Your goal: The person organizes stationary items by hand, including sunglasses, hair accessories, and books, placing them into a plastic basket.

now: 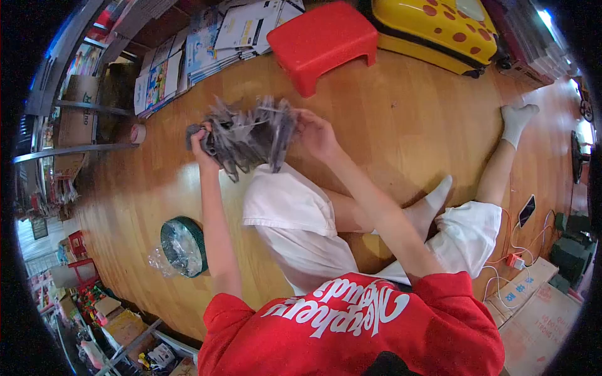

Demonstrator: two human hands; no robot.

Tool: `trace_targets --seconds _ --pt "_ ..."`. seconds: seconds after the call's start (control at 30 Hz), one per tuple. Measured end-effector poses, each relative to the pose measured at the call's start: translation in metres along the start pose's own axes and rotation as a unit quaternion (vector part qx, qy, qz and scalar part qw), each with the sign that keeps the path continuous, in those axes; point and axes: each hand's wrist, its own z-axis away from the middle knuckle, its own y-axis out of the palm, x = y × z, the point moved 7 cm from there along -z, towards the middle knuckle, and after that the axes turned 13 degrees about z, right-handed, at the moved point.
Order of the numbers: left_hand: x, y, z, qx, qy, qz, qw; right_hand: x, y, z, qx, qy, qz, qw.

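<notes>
A bunch of dark grey, plastic-looking strips or packets, blurred by motion, is held up above the wooden floor in front of my knee. My left hand has its fingers wrapped round the left end of the bunch. At the right end, my right hand has bent fingers touching or very near the bunch; blur hides whether they grip it. What exactly the pieces are is too blurred to tell.
A green round basket with clear plastic stands left of my legs. Ahead are a red stool, a yellow suitcase and stacked books. Metal shelves line the left. A phone, cables and cardboard lie right.
</notes>
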Motion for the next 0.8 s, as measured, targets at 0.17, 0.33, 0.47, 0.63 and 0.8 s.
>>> trace_targets --seconds 0.17,0.33,0.47,0.63,0.8 --pt "0.031 -0.021 -0.014 -0.085 0.033 -0.01 0.996 0.028 -0.011 -0.002 -0.049 0.035 0.042 0.997" --pt "0.055 -0.016 -0.045 -0.097 0.026 -0.188 0.977 0.045 -0.054 0.011 -0.119 0.025 0.008 0.993" --pt "0.04 0.033 -0.026 -0.099 0.126 -0.313 0.936 0.035 -0.081 0.026 -0.155 0.035 -0.009 0.987" --pt "0.017 0.032 -0.015 -0.105 0.23 -0.275 0.928 0.032 -0.087 0.035 -0.191 0.037 -0.034 0.98" --pt "0.004 0.045 0.034 -0.12 0.171 -0.033 0.977 0.054 -0.061 0.075 -0.114 0.111 0.095 0.983"
